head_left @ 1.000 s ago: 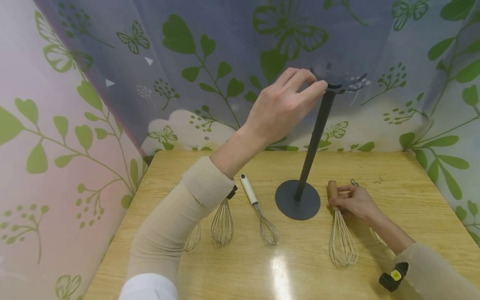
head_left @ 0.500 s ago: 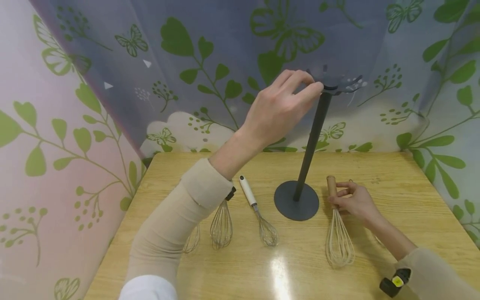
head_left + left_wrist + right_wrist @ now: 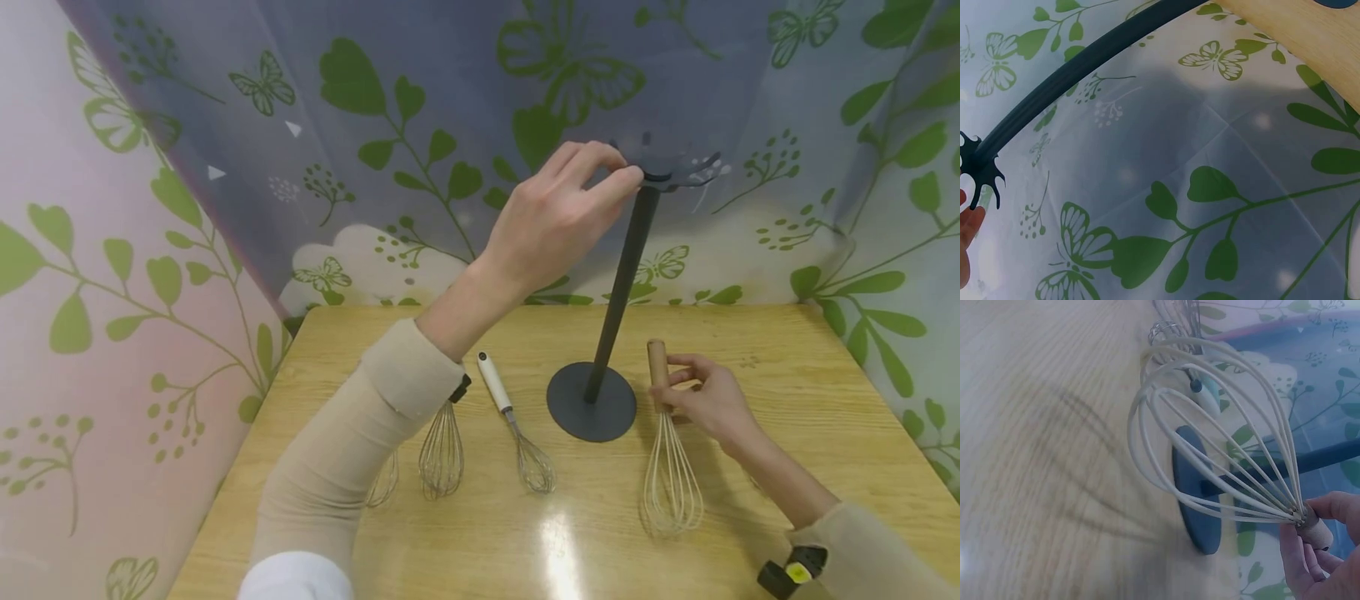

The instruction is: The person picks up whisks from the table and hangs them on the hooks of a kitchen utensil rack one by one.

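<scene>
Your left hand (image 3: pixel 558 215) pinches the edge of the black stand (image 3: pixel 625 279)'s hooked top (image 3: pixel 658 177). Your right hand (image 3: pixel 707 404) grips the wooden-handled whisk (image 3: pixel 665 427) narrowly by its handle (image 3: pixel 657 364), positioned over the table (image 3: pixel 465 558), just right of the stand's base (image 3: pixel 591 418). A white-handled whisk (image 3: pixel 513 417) lies left of that base, untouched.

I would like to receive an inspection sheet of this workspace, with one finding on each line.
Surface: wooden table, glare near the front.
Job's things: wooden whisk; stand, set on the table.
Clutter: white whisk; two more whisks, partly hidden behind the left sleeve.
Hands: left hand pinches the stand near its top; right hand holds the wooden whisk.
Cables: nothing seen.
Surroundings: backdrop with leaves and butterflies.
</scene>
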Tool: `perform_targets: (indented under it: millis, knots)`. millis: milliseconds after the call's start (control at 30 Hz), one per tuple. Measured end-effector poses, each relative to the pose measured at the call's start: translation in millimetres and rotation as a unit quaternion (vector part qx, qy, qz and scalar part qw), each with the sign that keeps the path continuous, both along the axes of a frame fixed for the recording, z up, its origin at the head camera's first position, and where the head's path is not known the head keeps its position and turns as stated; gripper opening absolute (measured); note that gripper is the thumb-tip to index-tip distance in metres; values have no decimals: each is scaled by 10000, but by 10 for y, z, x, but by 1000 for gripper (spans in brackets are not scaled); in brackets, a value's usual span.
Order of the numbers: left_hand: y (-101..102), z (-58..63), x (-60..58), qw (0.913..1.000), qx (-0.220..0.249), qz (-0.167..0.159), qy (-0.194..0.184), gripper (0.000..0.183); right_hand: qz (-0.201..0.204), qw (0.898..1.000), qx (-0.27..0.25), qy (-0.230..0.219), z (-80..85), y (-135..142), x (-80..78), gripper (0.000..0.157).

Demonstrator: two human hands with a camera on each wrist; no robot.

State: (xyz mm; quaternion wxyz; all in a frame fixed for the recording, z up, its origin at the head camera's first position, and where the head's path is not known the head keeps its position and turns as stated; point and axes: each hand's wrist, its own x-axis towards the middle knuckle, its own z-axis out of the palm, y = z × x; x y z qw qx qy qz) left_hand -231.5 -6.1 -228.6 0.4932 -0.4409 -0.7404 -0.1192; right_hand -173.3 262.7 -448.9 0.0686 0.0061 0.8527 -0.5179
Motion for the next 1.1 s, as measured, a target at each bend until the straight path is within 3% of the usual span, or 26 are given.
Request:
perform_targets:
  millis: [733, 1100]
  knots:
    - [-15, -6, 3, 9997, -105, 57, -229, 34, -167, 9978, -113, 629, 380, -115, 181, 73]
    - [-7, -9, -6, 9998, -95, 83, -152, 34, -230, 9940, -269, 1035, 586, -162, 305, 71]
